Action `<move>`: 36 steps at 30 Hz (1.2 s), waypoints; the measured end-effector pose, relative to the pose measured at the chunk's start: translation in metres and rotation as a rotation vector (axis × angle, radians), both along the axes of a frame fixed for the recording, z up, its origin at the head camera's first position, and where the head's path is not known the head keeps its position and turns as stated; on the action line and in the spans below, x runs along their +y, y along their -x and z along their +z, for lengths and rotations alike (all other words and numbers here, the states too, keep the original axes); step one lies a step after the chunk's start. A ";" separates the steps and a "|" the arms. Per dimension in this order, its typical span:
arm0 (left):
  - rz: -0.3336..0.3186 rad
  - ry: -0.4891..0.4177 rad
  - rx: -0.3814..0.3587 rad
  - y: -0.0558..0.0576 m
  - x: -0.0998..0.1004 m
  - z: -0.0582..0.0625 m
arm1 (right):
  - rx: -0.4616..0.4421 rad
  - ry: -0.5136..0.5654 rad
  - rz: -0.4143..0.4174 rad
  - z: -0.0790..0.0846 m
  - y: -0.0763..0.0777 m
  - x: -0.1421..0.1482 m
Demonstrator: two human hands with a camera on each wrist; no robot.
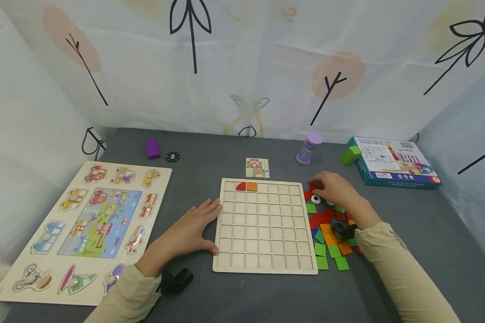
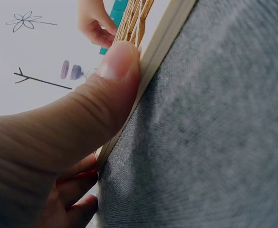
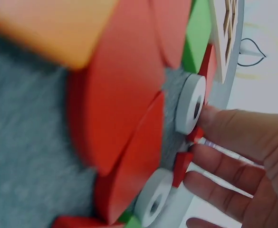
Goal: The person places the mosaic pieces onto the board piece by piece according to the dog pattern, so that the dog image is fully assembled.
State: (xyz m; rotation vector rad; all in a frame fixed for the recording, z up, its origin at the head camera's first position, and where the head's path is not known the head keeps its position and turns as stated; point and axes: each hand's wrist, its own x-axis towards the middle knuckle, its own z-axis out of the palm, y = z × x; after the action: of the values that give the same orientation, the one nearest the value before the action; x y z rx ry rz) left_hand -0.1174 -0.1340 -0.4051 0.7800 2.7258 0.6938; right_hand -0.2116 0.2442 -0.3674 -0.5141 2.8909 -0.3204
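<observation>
A pale wooden grid board (image 1: pixel 265 228) lies in the middle of the table, with a red quarter-round tile (image 1: pixel 240 186) and an orange square tile (image 1: pixel 252 186) in its top row. Along the board's left edge rests my left hand (image 1: pixel 190 231), fingers extended; its thumb (image 2: pixel 119 71) touches the side in the left wrist view. My right hand (image 1: pixel 335 186) is at the far end of a loose tile pile right of the board. Between its thumb and index finger it pinches a small red piece (image 3: pixel 196 134), partly hidden. White eye rings (image 3: pixel 191 104) lie beside the fingers.
A wooden picture puzzle (image 1: pixel 101 224) lies at left. Behind the board are a pattern card (image 1: pixel 257 168), a purple sand timer (image 1: pixel 309 148), a purple block (image 1: pixel 152 149) and a black disc (image 1: pixel 172 156). A green block (image 1: pixel 350 155) leans by a game box (image 1: pixel 396 162).
</observation>
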 end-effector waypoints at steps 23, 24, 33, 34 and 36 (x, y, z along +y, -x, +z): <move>0.009 0.016 -0.005 -0.002 0.001 0.003 | 0.089 0.068 0.125 0.006 0.001 -0.106; 0.008 0.015 -0.002 -0.001 0.001 0.002 | 0.081 0.053 0.128 0.004 0.002 -0.112; 0.004 0.003 -0.005 -0.001 0.001 0.002 | 0.023 -0.015 0.105 -0.002 0.004 -0.128; 0.004 0.003 -0.005 -0.001 0.001 0.002 | 0.023 -0.013 0.105 -0.002 0.004 -0.128; 0.005 0.004 -0.005 -0.001 0.001 0.003 | 0.023 -0.007 0.109 -0.002 0.004 -0.128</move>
State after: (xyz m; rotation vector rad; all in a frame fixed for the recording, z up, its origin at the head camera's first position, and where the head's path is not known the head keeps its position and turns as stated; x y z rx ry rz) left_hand -0.1165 -0.1333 -0.4024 0.7695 2.7245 0.6906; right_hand -0.2159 0.1158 -0.3697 -0.6754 2.8705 -0.2888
